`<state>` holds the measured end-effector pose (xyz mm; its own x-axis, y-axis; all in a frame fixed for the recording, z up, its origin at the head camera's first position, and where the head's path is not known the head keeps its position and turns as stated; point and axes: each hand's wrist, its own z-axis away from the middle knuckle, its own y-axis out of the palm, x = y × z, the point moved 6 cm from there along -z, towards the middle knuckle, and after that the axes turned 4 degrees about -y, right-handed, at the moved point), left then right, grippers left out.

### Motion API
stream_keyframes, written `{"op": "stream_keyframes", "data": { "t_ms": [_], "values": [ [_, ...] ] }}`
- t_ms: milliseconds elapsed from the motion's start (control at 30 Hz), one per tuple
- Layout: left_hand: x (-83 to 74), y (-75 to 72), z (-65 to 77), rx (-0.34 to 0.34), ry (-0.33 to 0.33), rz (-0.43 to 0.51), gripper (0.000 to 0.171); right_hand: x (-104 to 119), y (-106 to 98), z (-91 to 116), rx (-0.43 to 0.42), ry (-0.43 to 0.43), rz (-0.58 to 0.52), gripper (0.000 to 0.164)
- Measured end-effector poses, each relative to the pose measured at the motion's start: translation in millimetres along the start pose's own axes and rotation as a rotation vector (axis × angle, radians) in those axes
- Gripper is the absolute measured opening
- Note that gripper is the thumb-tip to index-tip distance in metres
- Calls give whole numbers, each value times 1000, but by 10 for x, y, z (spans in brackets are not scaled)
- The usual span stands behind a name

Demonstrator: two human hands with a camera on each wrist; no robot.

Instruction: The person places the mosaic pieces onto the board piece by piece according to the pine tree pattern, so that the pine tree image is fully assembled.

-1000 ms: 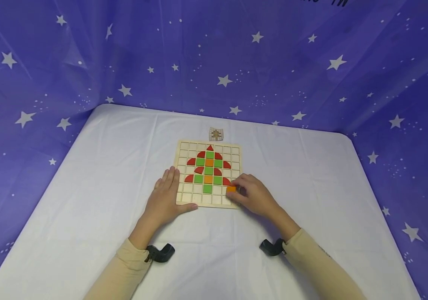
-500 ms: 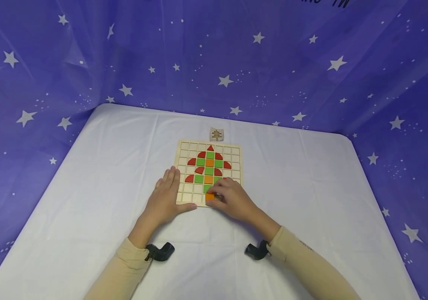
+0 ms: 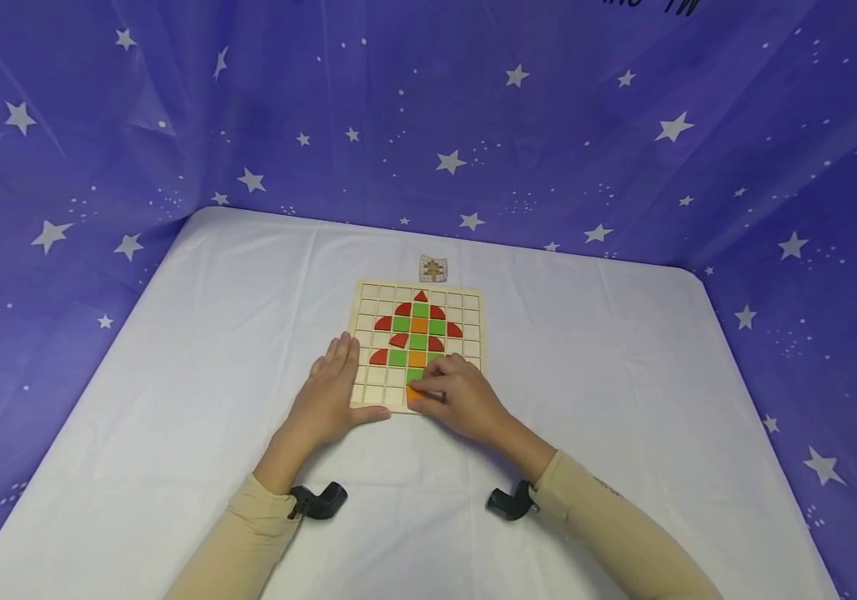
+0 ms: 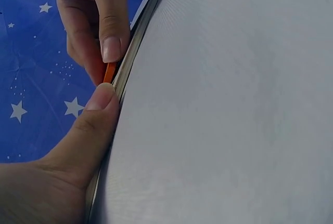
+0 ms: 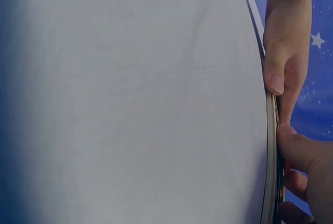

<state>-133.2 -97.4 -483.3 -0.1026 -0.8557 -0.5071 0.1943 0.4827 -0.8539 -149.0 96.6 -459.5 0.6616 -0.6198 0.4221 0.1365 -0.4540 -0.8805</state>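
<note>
A wooden grid board (image 3: 374, 394) lies on the white table, bearing red, green and orange tiles laid in a tree shape. My right hand (image 3: 466, 400) pinches an orange square tile (image 3: 414, 395) at the bottom row, just below a green tile (image 3: 414, 376). In the left wrist view, the orange tile (image 4: 109, 72) shows as a thin edge between thumb and fingers, tilted over the board. With fingers straight, my left hand (image 3: 329, 392) rests along the board's left edge, its thumb at the front edge. The right hand hides some tiles at the board's lower right.
A small card (image 3: 433, 268) with a tree pattern on a grid lies behind the board. The white-covered table (image 3: 248, 292) meets a purple star-printed curtain (image 3: 398, 108) at the back and sides. A black wrist camera (image 3: 319, 501) hangs at each wrist.
My right hand has carried the orange tile leftward from the board's right side to the bottom row, then lowered it slightly. The left hand has stayed in place.
</note>
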Motion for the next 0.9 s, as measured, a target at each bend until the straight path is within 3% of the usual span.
{"op": "stream_keyframes", "data": {
  "t_ms": [233,900],
  "values": [
    [-5,-7,3,-3,2,2,125,67,26,-40,-16,-17,18,32],
    [-9,-14,13,-4,0,3,125,13,88,-24,7,97,-71,29]
  ]
}}
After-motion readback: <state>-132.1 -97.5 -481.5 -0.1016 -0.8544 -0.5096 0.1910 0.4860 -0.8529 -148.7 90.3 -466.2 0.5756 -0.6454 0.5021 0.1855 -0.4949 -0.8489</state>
